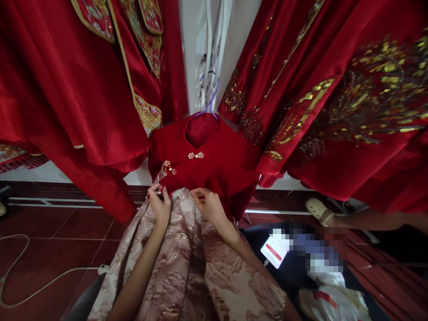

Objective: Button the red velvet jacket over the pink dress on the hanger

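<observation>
Largest in our view are the long red satin garments with embroidered, gold-edged panels [67, 89] at the left and the long red satin garments with gold sequin work [310, 176] at the right. Between and below them we have the pale pink brocade cloth with a metallic sheen [177, 276], running up from the bottom of the view, its upper edge lying against the lower front of the deep red cloth top [224, 174]. To the right of the brocade, a flat black surface [254, 235] bears a clear plastic bag [344, 305].

Our right hand [207, 205] is curled narrow at the brocade's upper edge; whether its fingertips close on the cloth we cannot tell. Our left hand [160, 206] has thumb and fingers near together at the edge's left end, just beside the beaded tassel; we cannot tell if it pinches anything.

We judge the step in hand to be fingertip work on that upper edge; the next move calls for a light, even touch, clear of the beads.

Smaller still are another person's cream clog with round holes [316, 209], the thin purple hanger [212, 100] in the top's neck, a white card with a red bar [274, 254], its print too blurred to read, the gold-and-pearl beaded tassel [163, 170] and the flower-shaped beaded button [196, 155]. We can make out no brand.
</observation>
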Motion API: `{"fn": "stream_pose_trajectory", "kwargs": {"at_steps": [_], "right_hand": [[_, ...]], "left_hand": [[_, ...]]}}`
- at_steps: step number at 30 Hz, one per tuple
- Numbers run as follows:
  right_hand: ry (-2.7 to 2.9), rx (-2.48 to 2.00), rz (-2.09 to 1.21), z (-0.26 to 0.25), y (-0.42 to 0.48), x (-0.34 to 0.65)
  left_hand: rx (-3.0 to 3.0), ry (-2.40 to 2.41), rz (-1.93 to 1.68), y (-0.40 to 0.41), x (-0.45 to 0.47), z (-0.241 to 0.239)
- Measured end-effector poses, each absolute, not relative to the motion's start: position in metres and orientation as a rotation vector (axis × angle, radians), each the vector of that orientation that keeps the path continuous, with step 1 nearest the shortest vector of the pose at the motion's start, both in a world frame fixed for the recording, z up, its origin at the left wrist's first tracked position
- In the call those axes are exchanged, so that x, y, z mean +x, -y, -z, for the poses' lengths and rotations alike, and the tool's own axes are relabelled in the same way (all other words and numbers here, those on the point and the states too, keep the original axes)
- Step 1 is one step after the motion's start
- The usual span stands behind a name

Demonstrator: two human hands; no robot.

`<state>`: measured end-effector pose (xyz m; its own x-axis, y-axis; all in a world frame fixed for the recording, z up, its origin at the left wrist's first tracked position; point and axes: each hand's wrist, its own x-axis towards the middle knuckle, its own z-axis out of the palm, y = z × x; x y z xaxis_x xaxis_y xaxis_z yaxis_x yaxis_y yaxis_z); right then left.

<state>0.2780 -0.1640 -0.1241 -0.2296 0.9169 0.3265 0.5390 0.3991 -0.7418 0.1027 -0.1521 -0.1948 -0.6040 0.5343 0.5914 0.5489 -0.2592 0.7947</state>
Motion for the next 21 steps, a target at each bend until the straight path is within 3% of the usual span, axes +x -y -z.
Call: {"fn": "stream_pose_trajectory", "kwargs": {"at_steps": [5, 11, 16, 21], "right_hand": [[1.805, -1.305, -0.540, 0.129, 0.163, 0.277], [1.941, -1.392, -0.439, 0.144, 0.163, 0.274], [1.934, -1.444, -0.428, 0.158, 0.156, 0.276], [1.936, -1.273, -0.535, 0.171, 0.146, 0.276]], "left_hand": [[-1.210, 1.800, 2.106, 0.168, 0.105, 0.179], [-1.660, 1.659, 1.932, 0.191, 0.136, 0.148], [-2.029, 1.869, 1.729, 0.183, 0.149, 0.173], [-2.016, 1.907, 1.681, 0.180, 0.145, 0.185]]}}
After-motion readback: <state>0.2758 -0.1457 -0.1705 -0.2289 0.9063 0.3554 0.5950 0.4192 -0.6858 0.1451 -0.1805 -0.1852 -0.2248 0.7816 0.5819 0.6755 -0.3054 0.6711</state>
